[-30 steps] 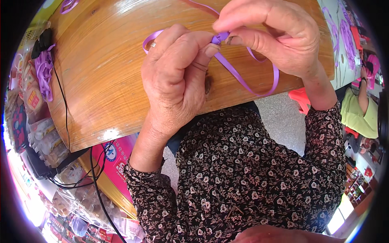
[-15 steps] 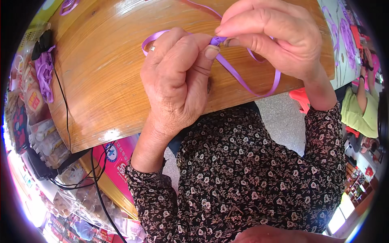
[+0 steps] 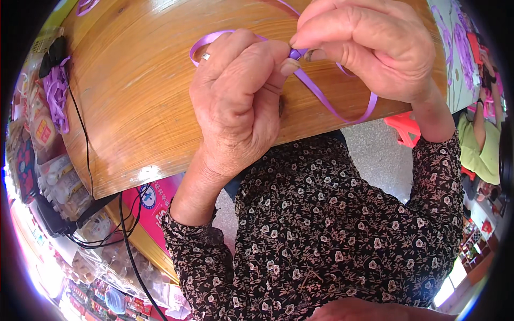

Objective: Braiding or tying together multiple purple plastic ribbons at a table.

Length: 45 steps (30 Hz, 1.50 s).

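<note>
Between my two hands, over the wooden table (image 3: 134, 107), is a narrow purple ribbon (image 3: 324, 99) with a small folded or knotted part. My left hand (image 3: 235, 96) pinches the ribbon just left of that part, thumb against the bent fingers; a ring is on one finger. From the right, my right hand (image 3: 375, 48) pinches the ribbon between thumb and forefinger, close to my left fingertips. One loop of ribbon bulges out behind my left hand, and another hangs below my right hand toward the table's near edge. My fingers partly hide the folded part.
A bundle of purple ribbon (image 3: 55, 96) hangs at the table's left edge, beside a black cable (image 3: 81, 120). More purple ribbons (image 3: 461, 48) lie on a pale surface at right. A red stool (image 3: 402, 127) stands below. Another person in yellow-green (image 3: 479, 144) is at far right.
Both hands, still pinching the ribbon, appear slightly farther right. The lower ribbon loop has shifted a little right with them.
</note>
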Motion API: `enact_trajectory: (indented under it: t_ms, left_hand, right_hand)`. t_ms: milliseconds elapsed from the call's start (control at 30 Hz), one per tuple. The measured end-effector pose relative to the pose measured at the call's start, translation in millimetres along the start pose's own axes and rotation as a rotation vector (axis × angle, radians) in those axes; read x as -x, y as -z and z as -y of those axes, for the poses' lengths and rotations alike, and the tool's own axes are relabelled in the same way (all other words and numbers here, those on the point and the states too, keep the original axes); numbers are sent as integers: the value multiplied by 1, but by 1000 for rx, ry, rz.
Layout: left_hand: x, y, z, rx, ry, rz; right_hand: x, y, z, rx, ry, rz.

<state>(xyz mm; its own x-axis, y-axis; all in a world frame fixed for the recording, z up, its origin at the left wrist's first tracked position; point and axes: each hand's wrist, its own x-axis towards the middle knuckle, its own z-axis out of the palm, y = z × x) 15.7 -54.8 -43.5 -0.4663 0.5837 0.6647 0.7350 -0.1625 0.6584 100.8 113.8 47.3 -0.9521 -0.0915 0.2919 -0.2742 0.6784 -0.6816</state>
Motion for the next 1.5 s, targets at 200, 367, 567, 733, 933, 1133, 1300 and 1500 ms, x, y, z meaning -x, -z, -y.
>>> enact_trajectory:
  t_ms: [200,367,567,733,933,1133,1300,1500]
  left_hand:
    - [2,-4,5,-20,-80,-107]
    - [3,9,1,-126,-111,40]
    - [1,8,0,-259,-182,59]
    - [4,2,3,-318,-197,54]
    - [-3,0,2,-311,-196,81]
    - [-3,0,-6,81,200,-69]
    - [-1,2,-2,82,185,-60]
    - [-1,1,0,60,144,-38]
  right_hand:
    - [-3,-1,4,-60,-122,56]
    - [-5,-3,4,-32,-128,83]
    - [-2,-5,7,43,-98,112]
    - [-8,-47,-62,-119,776,-263]
    - [10,-30,-44,-86,539,-93]
    - [10,-14,-14,-204,161,42]
    - [12,-30,-24,-225,-198,126]
    - [-15,-42,-67,316,1055,-433]
